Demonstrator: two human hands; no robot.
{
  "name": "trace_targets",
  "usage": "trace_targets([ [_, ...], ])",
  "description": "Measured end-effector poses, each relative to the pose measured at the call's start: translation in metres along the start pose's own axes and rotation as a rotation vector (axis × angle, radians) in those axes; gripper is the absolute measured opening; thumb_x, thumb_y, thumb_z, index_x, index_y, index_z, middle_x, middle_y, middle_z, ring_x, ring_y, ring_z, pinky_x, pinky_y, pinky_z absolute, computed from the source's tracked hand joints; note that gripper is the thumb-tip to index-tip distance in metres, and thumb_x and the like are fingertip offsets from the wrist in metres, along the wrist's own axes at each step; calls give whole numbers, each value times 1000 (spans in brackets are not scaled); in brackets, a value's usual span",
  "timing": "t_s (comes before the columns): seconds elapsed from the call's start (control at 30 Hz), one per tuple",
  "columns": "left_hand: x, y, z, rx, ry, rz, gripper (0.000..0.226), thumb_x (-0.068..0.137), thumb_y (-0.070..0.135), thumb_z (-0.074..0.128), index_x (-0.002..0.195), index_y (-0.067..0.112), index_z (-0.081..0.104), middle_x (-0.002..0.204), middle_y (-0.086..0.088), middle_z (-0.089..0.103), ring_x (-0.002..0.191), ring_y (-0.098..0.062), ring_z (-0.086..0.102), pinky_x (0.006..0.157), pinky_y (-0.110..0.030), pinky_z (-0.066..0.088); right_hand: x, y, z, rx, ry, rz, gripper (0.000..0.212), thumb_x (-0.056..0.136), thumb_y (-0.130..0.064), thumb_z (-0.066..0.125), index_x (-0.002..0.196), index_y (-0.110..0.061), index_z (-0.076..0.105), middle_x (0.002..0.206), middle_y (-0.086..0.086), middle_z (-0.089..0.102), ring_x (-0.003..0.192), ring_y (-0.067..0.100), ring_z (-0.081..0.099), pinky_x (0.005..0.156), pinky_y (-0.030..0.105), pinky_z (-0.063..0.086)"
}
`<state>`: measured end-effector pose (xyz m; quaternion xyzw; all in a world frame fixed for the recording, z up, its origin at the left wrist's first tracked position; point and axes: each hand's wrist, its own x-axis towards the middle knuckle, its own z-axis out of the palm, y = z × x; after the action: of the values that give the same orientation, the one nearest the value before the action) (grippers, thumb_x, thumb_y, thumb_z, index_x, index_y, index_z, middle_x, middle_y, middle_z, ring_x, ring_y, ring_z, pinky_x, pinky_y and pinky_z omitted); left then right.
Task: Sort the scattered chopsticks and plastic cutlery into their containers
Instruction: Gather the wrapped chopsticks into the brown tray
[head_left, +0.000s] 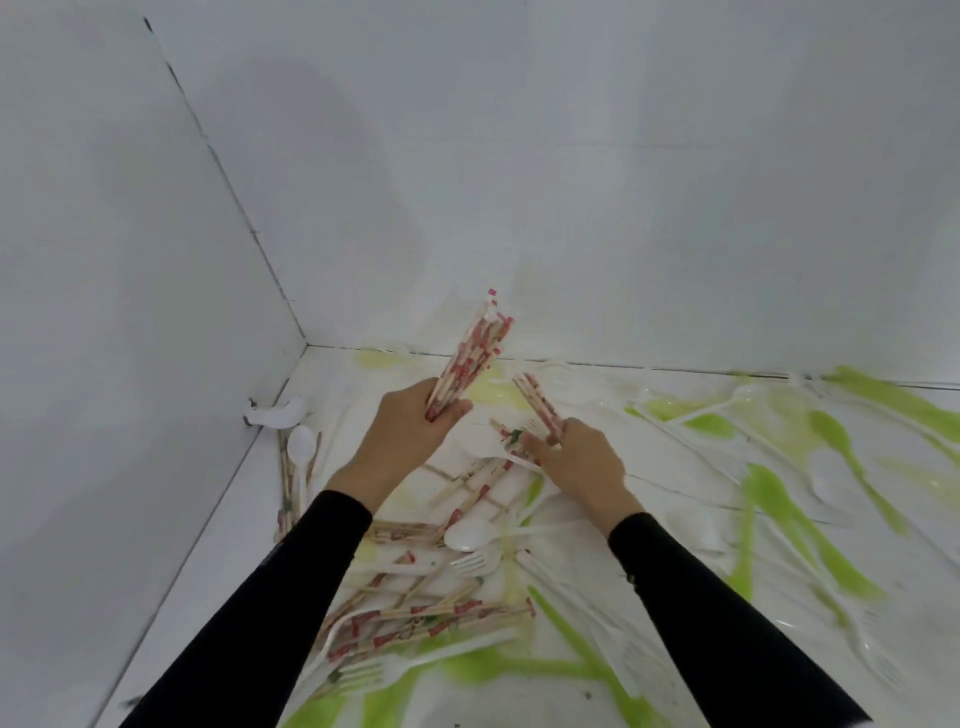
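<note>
Black sleeves (270, 613) reach in from the bottom. Past them, the left hand (410, 426) has its fingers curled tight round a bundle (475, 353) of wrapped chopsticks, with the ends pointing up and away. The right hand (576, 457) seems to pinch one more pair (537, 402) between finger and thumb, but it is blurry. Under both hands, loose chopsticks (441, 618) lie crossed on the white table (218, 561), mixed with a white spoon (470, 535) and forks (475, 564). Green cutlery (836, 441) lies to the right.
</note>
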<state>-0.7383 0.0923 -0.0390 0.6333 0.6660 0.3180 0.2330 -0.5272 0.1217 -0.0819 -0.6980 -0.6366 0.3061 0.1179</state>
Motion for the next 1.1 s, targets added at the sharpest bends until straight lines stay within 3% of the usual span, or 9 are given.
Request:
trace_targets([
  [0.17,-2,-2,43,68,-60,-65,18,94,23,63,98,6,58,80,-5,62,73,-25,59,60,-29,44,-8,15,1,-20,74,54,30,88,-39,58,97,-11,50,92,5,59,78,24,56,63,31,43],
  [0.27,3,0,51,71,-15,-146,18,91,20,67,93,8,54,75,3,52,67,-15,52,51,-18,33,-23,44,-14,28,102,118,23,85,-32,60,91,-11,53,84,2,60,73,22,58,57,29,39],
  [0.4,3,0,62,41,-97,-253,34,81,29,78,94,9,54,83,0,56,69,-10,52,53,-20,36,-42,95,-36,41,167,210,22,88,-31,60,95,-10,56,86,6,61,74,25,57,61,32,40],
  [0.57,-4,5,81,154,-212,-216,27,83,24,74,95,8,56,88,-4,63,75,-17,59,53,-21,39,-53,82,-41,69,313,-3,27,95,-42,55,99,-15,54,80,7,63,79,32,62,61,34,41],
  [0.63,-3,8,81,200,-242,-234,21,83,19,70,95,7,57,86,-4,61,79,-23,61,54,-23,38,-54,60,-32,8,254,-138,23,97,-44,51,98,-21,57,79,5,64,78,28,62,61,33,42],
  [0.77,-6,14,49,206,-209,-245,17,81,15,71,87,10,57,73,4,52,68,-15,51,48,-18,30,-41,29,-9,-115,106,-279,28,99,-40,49,91,-16,62,85,1,53,86,26,61,61,30,38],
  [0.9,-18,11,-5,139,-174,-246,18,87,20,70,98,6,66,79,-1,60,71,-15,54,54,-21,35,-25,25,5,-266,31,-283,29,97,-38,52,107,-13,62,107,4,53,96,26,61,70,32,44],
  [0.97,-32,6,-34,92,-191,-267,17,93,25,65,95,8,65,76,1,61,69,-13,57,57,-22,39,-23,23,3,-336,27,-281,23,97,-29,49,109,-13,62,107,4,55,97,27,61,72,33,47],
  [1.1,-63,-11,-71,-215,-156,-353,18,97,32,60,109,18,62,97,2,72,85,-10,71,76,-29,56,-22,28,-14,-406,-28,-231,16,91,-25,51,98,-15,62,97,4,57,90,27,62,68,31,44],
])
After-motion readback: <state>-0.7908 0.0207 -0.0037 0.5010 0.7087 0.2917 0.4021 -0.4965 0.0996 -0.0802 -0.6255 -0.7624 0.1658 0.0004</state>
